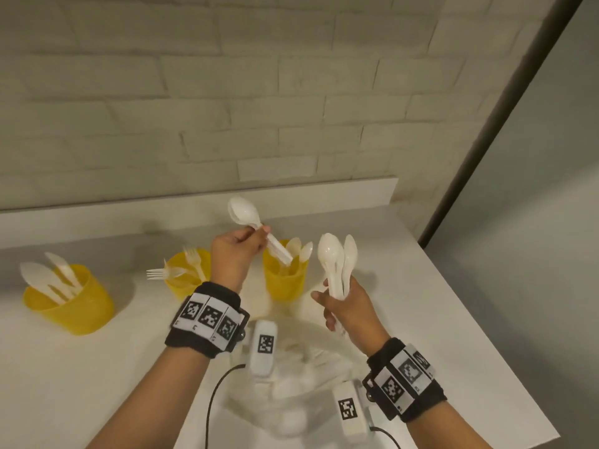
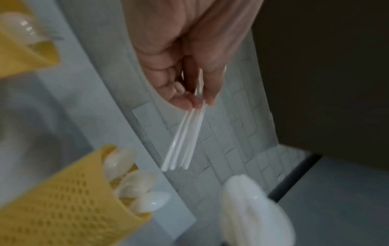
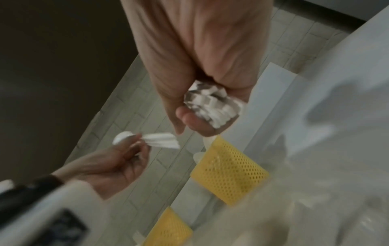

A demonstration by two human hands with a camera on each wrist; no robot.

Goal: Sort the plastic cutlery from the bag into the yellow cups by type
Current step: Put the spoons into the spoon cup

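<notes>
My left hand (image 1: 241,246) grips a small stack of white plastic spoons (image 1: 243,211) by their handles, bowls up, the handle ends (image 2: 181,149) slanting over the right yellow cup (image 1: 285,280), which holds spoons. My right hand (image 1: 340,299) holds a bunch of white spoons (image 1: 335,257) upright, to the right of that cup; their handle ends (image 3: 212,106) show under the palm. The middle yellow cup (image 1: 181,283) holds forks. The left yellow cup (image 1: 74,303) holds knives. The clear plastic bag (image 1: 291,384) lies below my wrists with more cutlery inside.
All three cups stand on a white counter (image 1: 421,303) against a pale brick wall (image 1: 227,108). The counter's right edge runs diagonally near my right arm. A black cable (image 1: 214,396) trails from the left wrist camera.
</notes>
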